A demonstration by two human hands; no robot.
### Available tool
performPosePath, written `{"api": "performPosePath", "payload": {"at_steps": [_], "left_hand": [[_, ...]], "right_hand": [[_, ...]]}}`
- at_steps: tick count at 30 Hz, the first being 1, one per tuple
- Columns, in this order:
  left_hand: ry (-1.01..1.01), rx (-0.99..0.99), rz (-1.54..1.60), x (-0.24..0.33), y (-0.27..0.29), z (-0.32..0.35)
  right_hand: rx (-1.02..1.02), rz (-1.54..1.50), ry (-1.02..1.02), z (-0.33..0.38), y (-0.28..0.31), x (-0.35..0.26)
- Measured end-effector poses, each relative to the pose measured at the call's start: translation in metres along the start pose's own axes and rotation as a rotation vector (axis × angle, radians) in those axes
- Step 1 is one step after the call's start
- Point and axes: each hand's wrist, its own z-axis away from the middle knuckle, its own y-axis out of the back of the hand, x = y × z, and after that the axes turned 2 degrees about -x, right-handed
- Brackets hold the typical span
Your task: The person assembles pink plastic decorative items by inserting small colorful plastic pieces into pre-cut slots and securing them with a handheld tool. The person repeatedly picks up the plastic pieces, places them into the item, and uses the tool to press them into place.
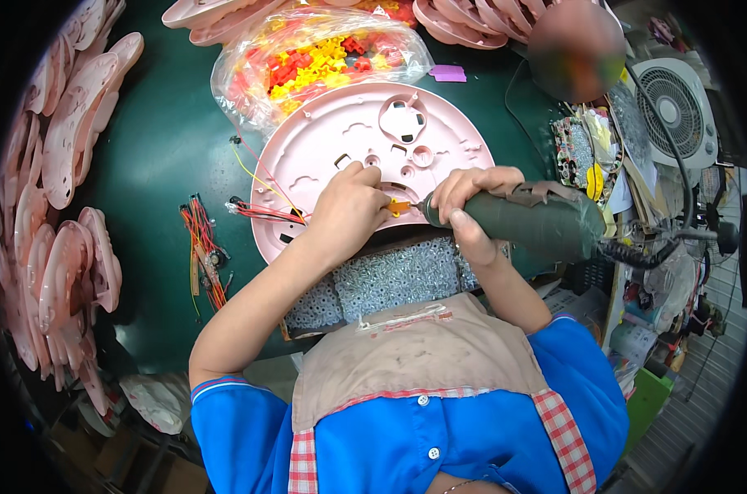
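A round pink plastic shell [303,156] lies on the green table with its ribbed inner side up. My right hand [476,193] is wrapped round the front of a thick, dark green powered screwdriver [546,224], held nearly level with its tip to the left. That tip meets a small orange-yellow plastic part [399,207] near the shell's front edge. My left hand [350,206] reaches over the shell, fingers pinched together at that part's left side. Red wires [262,210] and a yellow wire run into the shell beside my left wrist.
A clear bag of red and yellow plastic pieces [307,66] lies beyond the shell. Against my apron stands a tray of many screws [398,276]. Wired parts [204,247] lie at left, near stacked pink shells [77,132]. A fan [674,111] stands at far right.
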Motion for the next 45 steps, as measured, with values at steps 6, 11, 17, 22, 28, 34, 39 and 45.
{"api": "performPosePath", "payload": {"at_steps": [6,11,17,22,28,34,39,45], "left_hand": [[-0.002,0.078,0.073,0.002,0.004,0.006],[-0.159,0.361,0.132,0.033,0.002,0.035],[-0.141,0.345,-0.051,0.049,-0.028,0.06],[-0.083,0.354,0.078,0.049,-0.024,0.059],[0.243,0.251,0.862,0.062,-0.014,0.063],[0.59,0.108,2.211,0.061,-0.029,0.068],[0.545,0.175,2.43,0.07,-0.042,0.062],[0.644,-0.187,1.975,0.072,-0.022,0.067]], "right_hand": [[0.106,-0.191,-0.241,-0.008,-0.022,-0.068],[-0.22,0.01,-0.503,0.014,-0.017,-0.059],[-0.098,-0.176,-0.341,0.005,-0.017,-0.073],[-0.199,-0.219,-0.098,0.001,0.002,-0.074],[-0.138,-0.313,-0.001,-0.01,0.007,-0.082],[-0.123,-0.407,0.215,-0.019,-0.001,-0.069],[-0.161,-0.343,0.217,-0.022,-0.004,-0.064],[-0.167,-0.221,0.282,-0.021,-0.01,-0.063]]}}
